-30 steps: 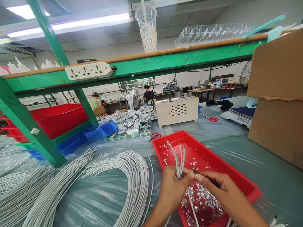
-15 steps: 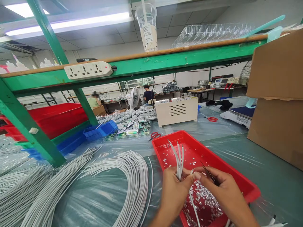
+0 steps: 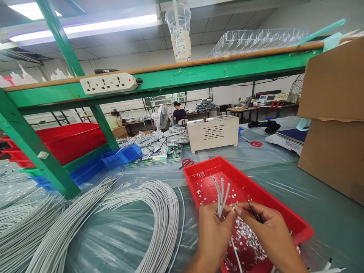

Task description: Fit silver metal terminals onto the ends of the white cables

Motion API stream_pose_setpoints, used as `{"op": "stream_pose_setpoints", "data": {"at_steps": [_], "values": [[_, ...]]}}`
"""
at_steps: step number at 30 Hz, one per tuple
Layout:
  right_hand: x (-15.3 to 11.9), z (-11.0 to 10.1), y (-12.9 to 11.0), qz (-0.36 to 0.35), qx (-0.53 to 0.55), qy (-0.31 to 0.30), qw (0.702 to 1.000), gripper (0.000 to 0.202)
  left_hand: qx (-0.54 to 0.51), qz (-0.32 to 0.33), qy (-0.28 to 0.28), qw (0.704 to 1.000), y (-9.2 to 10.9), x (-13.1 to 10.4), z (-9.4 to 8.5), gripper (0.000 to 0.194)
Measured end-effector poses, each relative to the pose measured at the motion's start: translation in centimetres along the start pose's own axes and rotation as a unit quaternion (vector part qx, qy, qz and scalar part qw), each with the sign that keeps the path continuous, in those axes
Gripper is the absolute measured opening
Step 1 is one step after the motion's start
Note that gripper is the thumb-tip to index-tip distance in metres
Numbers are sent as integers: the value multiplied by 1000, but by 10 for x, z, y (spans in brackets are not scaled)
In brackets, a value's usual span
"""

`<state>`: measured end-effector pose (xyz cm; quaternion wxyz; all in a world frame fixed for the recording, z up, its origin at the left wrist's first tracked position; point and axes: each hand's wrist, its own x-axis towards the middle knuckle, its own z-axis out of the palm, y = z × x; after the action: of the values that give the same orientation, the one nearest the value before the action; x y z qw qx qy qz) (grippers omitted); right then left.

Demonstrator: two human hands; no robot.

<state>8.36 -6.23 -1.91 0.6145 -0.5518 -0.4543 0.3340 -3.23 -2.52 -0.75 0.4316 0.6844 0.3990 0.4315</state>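
Observation:
My left hand (image 3: 213, 231) is closed around several white cables (image 3: 220, 195), whose stripped ends point up over the red tray (image 3: 284, 212). One more white cable (image 3: 235, 252) hangs down below the fingers, its end pinched between both hands. With thumb and forefinger my right hand (image 3: 264, 227) presses at that end. Dark pointed tweezers (image 3: 254, 212) are held in the same right hand, their tips sticking up to the left. Small shiny foil scraps (image 3: 247, 237) cover the tray's bottom beneath my hands.
Bundles of white cable (image 3: 167, 212) lie coiled at left. Red-handled scissors (image 3: 187, 163) rest behind the tray, near a beige box-shaped device (image 3: 213, 134). Cardboard boxes (image 3: 332, 151) stand at right. A green shelf beam (image 3: 213, 70) crosses above, with a drink cup (image 3: 179, 38) on it.
The hands and the held cables have shifted slightly right in view, and the cable ends fan out a little more. Both hands keep their grip.

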Motion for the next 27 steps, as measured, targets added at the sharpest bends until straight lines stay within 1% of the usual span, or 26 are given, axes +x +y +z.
{"op": "stream_pose_setpoints", "data": {"at_steps": [3, 7, 13, 18, 23, 27], "values": [[2, -1, 0, -8, -11, -4, 1000, 14, -7, -10, -12, 1000, -1, 0, 1, 22], [5, -4, 3, -19, -29, 9, 999, 12, -37, -20, -29, 999, -2, 1, 2, 23], [8, -9, 3, -24, -30, -8, 999, 14, -88, -7, -117, 989, -1, 4, -5, 19], [10, -12, 4, -26, -47, -26, 998, 14, -43, 1, -164, 986, 0, 7, -12, 26], [10, -13, 5, -32, -72, -34, 996, 15, 22, 21, -189, 981, 0, 6, -15, 32], [9, -12, 3, -36, -82, -37, 995, 16, 25, 22, -204, 978, -3, 6, -15, 38]]}}
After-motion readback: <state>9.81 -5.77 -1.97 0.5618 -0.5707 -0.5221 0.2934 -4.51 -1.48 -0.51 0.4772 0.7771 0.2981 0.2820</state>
